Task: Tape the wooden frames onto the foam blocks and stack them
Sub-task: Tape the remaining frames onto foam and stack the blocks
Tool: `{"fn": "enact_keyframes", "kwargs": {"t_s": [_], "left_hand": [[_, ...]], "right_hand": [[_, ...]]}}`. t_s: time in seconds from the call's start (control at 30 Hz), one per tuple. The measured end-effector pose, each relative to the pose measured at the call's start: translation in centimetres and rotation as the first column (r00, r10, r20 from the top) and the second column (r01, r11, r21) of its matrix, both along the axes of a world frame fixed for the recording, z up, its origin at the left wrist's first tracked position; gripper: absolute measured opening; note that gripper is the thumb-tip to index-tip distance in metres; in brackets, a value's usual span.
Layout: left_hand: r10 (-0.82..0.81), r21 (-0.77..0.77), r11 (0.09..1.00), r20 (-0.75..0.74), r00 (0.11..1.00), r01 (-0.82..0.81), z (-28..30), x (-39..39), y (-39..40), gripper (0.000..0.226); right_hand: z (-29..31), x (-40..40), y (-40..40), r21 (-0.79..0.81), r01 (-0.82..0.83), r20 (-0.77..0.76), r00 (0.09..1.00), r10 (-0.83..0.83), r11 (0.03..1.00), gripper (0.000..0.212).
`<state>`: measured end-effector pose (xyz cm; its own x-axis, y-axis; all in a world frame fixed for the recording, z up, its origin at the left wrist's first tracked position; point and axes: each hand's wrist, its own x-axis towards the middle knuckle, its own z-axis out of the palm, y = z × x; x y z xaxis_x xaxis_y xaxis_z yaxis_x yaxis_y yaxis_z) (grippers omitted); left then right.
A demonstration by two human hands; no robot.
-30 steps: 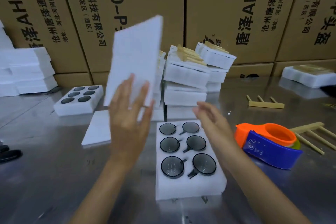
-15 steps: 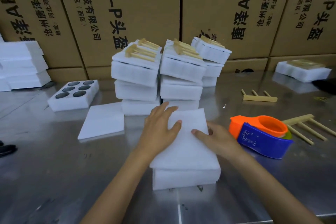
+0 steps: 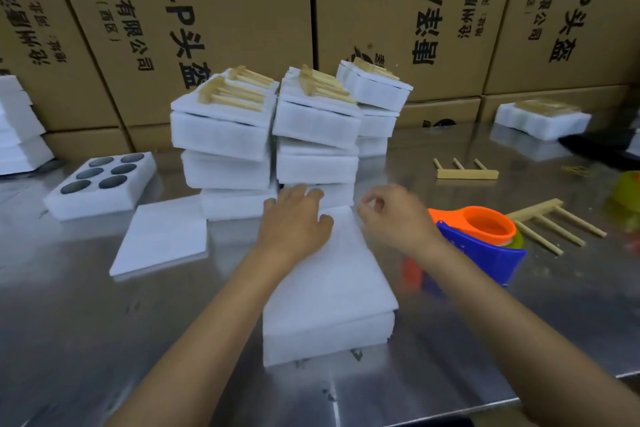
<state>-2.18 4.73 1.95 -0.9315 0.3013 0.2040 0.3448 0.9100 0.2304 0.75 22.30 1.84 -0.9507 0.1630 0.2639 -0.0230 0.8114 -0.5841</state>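
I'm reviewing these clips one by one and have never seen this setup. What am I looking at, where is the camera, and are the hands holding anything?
No machine here: a person works with bare hands, filmed by a camera worn on the head, looking forward and down. The left hand lies flat on a white foam lid covering a foam block on the metal table. The right hand hovers at the lid's far right corner with fingers curled; whether it pinches anything is unclear. Beside it sits an orange and blue tape dispenser. Loose wooden frames lie to the right. Behind stand stacks of finished blocks with frames taped on top, then cardboard boxes.
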Motion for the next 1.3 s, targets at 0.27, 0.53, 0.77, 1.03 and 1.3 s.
{"fn": "enact_keyframes", "kwargs": {"t_s": [0.27, 0.53, 0.77, 1.03, 1.3], "left_hand": [[-0.119, -0.018, 0.993, 0.077, 0.990, 0.120, -0.8, -4.0, 4.6, 0.042], [-0.069, 0.055, 0.996, 0.099, 0.993, 0.063, -3.2, -5.5, 4.6, 0.042], [-0.046, 0.012, 0.999, 0.074, 0.996, 0.045, -3.4, -5.9, 5.0, 0.040], [-0.041, 0.033, 0.999, 0.085, 0.996, 0.038, -3.4, -5.7, 4.9, 0.041], [-0.106, 0.490, 0.832, -0.316, 0.943, 0.258, -1.9, -4.5, 3.9, 0.032]], "right_hand": [[2.3, -10.2, 9.0, 0.201, 0.141, 0.211, 0.960, -0.184, 0.969, 0.023], [-1.0, -17.2, 15.5, 0.373, 0.172, 0.432, 0.837, -0.335, 0.912, 0.057], [-3.7, -18.6, 17.6, 0.468, 0.138, 0.408, 0.842, -0.352, 0.873, 0.058], [-3.5, -17.5, 13.3, 0.551, 0.004, 0.288, 0.937, -0.195, 0.834, 0.030], [1.6, -12.1, 9.0, 0.112, 0.165, -0.267, 0.955, -0.131, 0.980, 0.018]]}}
